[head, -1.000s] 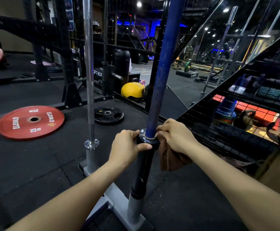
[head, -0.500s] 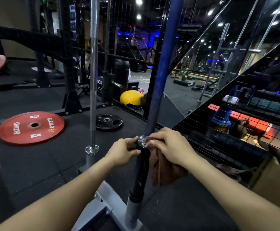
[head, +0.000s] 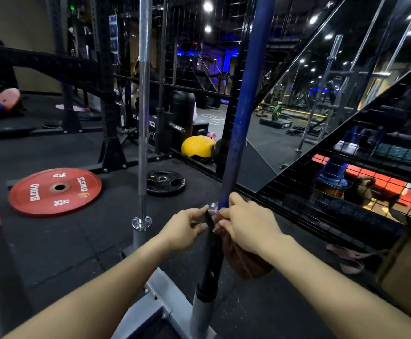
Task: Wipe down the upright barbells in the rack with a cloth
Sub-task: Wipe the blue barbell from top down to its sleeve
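A blue barbell (head: 242, 118) stands upright in the grey floor rack (head: 160, 307), its black sleeve (head: 211, 265) dropping into a grey tube. My left hand (head: 185, 228) pinches the top of the sleeve at the collar. My right hand (head: 246, 226) grips a brown cloth (head: 243, 263) against the collar from the right; the cloth hangs below my palm. A chrome barbell (head: 143, 106) stands upright in the rack to the left, untouched.
A red Eleiko plate (head: 55, 190) and a small black plate (head: 165, 182) lie on the black rubber floor. A yellow ball (head: 198, 146) sits by the wire mesh fence (head: 322, 209). A cardboard box (head: 410, 270) is at the right.
Both hands stay at the collar of the blue barbell, shifting slightly around it with the cloth. The camera has tilted and moved a little.
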Motion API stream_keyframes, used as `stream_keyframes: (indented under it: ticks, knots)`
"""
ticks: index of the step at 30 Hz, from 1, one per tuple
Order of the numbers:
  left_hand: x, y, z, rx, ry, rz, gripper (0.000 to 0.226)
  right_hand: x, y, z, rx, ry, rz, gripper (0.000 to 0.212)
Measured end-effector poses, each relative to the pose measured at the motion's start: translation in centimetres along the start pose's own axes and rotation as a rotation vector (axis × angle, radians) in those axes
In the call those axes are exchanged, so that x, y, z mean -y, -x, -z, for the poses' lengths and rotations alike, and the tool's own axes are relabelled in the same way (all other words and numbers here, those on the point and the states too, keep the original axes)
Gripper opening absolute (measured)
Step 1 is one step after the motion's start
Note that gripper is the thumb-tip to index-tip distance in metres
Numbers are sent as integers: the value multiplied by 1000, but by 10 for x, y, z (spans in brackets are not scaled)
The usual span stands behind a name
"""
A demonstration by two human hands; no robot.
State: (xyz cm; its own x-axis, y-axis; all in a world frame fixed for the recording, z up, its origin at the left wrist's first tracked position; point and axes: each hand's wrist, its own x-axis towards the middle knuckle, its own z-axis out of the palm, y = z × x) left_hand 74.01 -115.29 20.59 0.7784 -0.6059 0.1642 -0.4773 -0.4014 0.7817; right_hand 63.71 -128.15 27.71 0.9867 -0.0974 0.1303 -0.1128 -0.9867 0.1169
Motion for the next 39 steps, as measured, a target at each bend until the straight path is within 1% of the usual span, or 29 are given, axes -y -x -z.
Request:
stream_keyframes:
  ticks: [7,13,16,19,22,25,26,28,29,32,34,37,39]
  knots:
    - [-6,1,-2,-26,4,-2,53,15,-6,-2,-27,53,-20,32]
    - [-15,4,-1,-52,-99,22,48,-3,-5,4,32,81,70,22]
    - [-18,4,-4,-74,-81,30,46,-10,-2,9,38,120,100,23]
    - [-19,4,-7,-116,-74,42,45,-18,2,16,60,129,91,22]
    - [-19,4,-10,-159,-75,50,45,-31,2,9,24,124,77,19]
    - [-20,3,-13,-194,-48,70,46,-45,-4,-2,-1,-85,-14,22]
    - [-20,2,-14,-209,-44,72,47,-46,-6,-3,-11,-62,-16,21]
    - [-21,1,-16,-239,-40,76,48,-48,-10,-6,-51,80,2,16]
    - [-21,0,-18,-255,-40,80,49,-50,-11,-8,-79,94,4,15]
    - [-22,0,-20,-297,-43,89,47,-51,-12,-12,-95,37,-9,18]
    - [-22,0,-21,-308,-27,96,50,-52,-4,-14,-83,-21,-9,22]
    - [-21,1,-22,-324,-27,96,49,-53,9,-17,-95,27,50,27]
    - [-22,1,-23,-330,-16,89,50,-53,9,-18,-116,35,38,29]
